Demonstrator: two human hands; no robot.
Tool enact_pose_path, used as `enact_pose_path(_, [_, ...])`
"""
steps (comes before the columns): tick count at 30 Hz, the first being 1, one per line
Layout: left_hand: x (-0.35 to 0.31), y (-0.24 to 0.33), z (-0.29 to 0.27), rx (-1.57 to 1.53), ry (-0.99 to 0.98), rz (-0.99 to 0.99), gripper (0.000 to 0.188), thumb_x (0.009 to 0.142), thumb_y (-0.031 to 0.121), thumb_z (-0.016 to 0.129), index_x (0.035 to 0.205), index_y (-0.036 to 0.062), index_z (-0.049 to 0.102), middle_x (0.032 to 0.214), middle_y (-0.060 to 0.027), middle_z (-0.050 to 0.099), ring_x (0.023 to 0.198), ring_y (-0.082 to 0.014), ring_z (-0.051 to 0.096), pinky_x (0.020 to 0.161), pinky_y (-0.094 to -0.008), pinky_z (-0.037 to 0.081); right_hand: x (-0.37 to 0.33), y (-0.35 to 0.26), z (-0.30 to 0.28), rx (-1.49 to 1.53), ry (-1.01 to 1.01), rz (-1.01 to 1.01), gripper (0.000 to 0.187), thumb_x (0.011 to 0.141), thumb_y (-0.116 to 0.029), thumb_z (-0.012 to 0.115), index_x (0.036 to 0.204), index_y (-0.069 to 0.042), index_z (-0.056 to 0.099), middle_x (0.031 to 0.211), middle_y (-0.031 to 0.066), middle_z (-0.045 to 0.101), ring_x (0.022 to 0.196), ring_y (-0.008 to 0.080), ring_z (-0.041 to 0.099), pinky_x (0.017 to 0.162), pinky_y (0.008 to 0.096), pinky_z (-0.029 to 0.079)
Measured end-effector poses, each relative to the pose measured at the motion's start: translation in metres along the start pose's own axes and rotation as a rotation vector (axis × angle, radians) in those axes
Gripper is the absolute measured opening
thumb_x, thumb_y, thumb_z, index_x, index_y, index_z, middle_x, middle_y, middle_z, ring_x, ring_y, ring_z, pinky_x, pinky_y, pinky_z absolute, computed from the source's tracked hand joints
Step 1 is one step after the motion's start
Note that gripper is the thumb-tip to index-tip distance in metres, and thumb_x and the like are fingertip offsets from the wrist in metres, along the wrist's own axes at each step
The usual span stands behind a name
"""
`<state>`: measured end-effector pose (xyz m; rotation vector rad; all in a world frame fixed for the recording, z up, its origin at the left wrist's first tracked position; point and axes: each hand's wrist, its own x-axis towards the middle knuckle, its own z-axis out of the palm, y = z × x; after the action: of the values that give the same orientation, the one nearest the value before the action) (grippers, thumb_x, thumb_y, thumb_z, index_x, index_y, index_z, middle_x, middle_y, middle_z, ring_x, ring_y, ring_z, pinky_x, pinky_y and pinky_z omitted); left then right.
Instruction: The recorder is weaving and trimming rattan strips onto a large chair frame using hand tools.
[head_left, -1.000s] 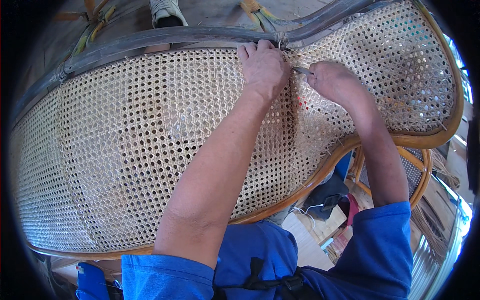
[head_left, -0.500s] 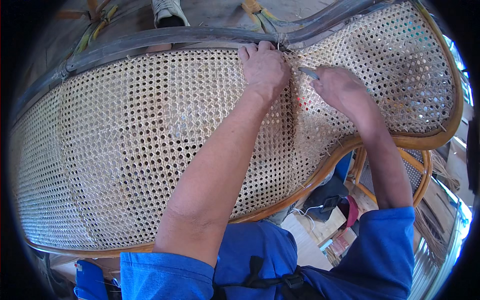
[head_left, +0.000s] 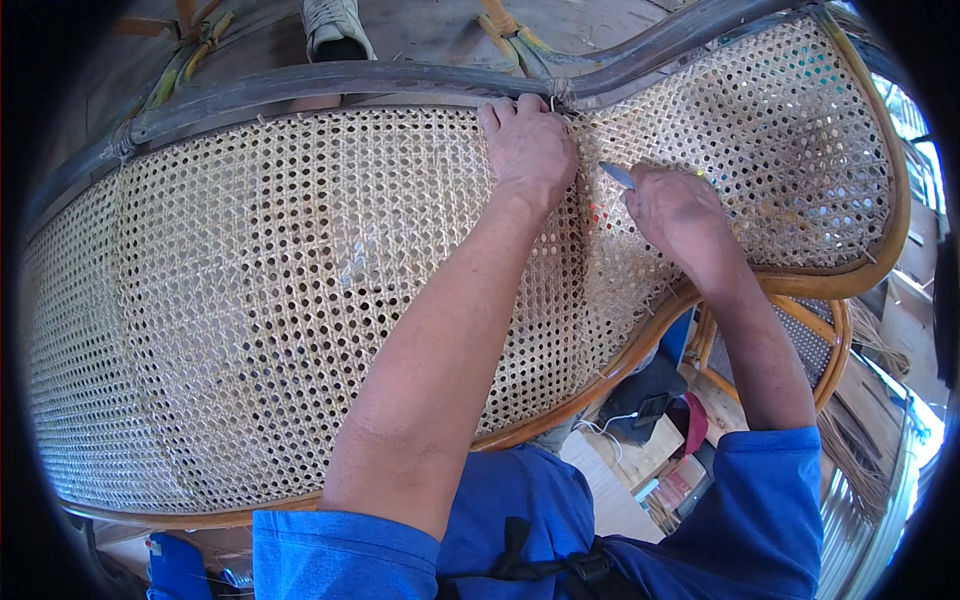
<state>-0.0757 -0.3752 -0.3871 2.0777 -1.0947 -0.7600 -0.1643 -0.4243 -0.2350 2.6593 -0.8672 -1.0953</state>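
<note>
A large panel of woven cane webbing (head_left: 230,300) spreads before me inside a curved rattan frame, waisted at the right. At the far edge of the waist, my left hand (head_left: 530,150) rests on the webbing with its fingers curled down by the dark far rail (head_left: 420,80). Its fingertips are hidden, and a pale strand end (head_left: 552,104) sticks up beside them. Just to its right, my right hand (head_left: 675,205) grips a small knife (head_left: 617,175). The grey blade points left and away, low over the cane, while the handle is covered by my fingers.
A shoe (head_left: 336,28) shows beyond the far rail. Under the near right edge stand a round rattan stool (head_left: 775,350), a dark bag (head_left: 640,405) with a white cable and a red cloth item (head_left: 697,420). Cane strands (head_left: 860,460) lie at the right. A blue object (head_left: 178,565) sits lower left.
My right hand has drawn the knife slightly toward me, and the blade now tilts more away from me. My left hand keeps its place at the far edge. The view has shifted a little.
</note>
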Motion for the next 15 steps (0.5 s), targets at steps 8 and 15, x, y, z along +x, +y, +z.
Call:
enact_pose_path(8, [0.001,0.003,-0.002,-0.029,0.024,0.013,0.031,0.085,0.022,0.052,0.102,0.0044,0.07,0.116,-0.0089,0.055,0.115,-0.0322,0.044,0.107,-0.0479,0.022,0.0,0.001,0.005,0.051,0.006,0.09,0.024,0.091,-0.021,0.051,0.09,0.002,0.057,0.08,0.0216,0.062,0.08,0.0375,0.062,0.076,0.0457,0.048])
enact_pose_path(15, [0.001,0.0,0.004,0.021,0.033,0.002,0.032,0.082,0.033,0.061,0.1,0.0088,0.07,0.118,-0.0066,0.053,0.114,-0.0307,0.044,0.103,-0.0452,0.025,0.011,0.0,-0.007,0.102,-0.05,0.091,0.024,0.092,-0.022,0.049,0.093,0.002,0.057,0.083,0.0233,0.062,0.082,0.0406,0.061,0.078,0.0482,0.047])
